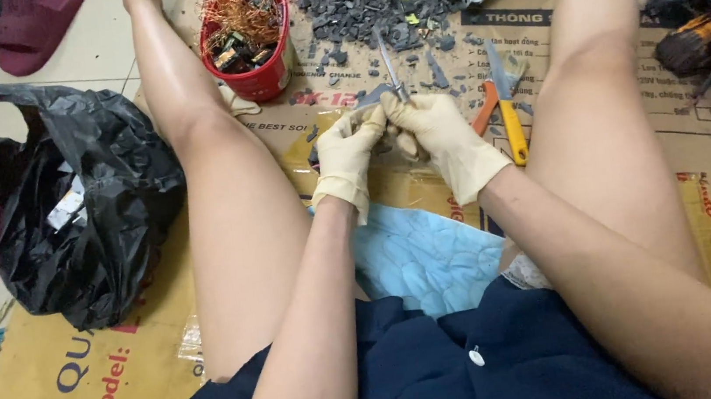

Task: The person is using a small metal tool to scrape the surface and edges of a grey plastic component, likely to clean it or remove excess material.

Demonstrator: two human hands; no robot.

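Both my hands wear cream rubber gloves and meet over the flattened cardboard (586,43) between my legs. My right hand (446,141) grips a thin metal tool (390,68) whose grey tip points away from me. My left hand (347,156) pinches a small dark part right against that tool; the part is mostly hidden by my fingers. A pile of dark grey broken fragments (361,1) lies just beyond the hands.
A red cup (255,38) with copper wire and small components stands at the far left of the pile. Orange-and-yellow pliers (505,113) lie to the right of my hands. A black plastic bag (78,202) sits left. Dark tools (707,30) crowd the far right.
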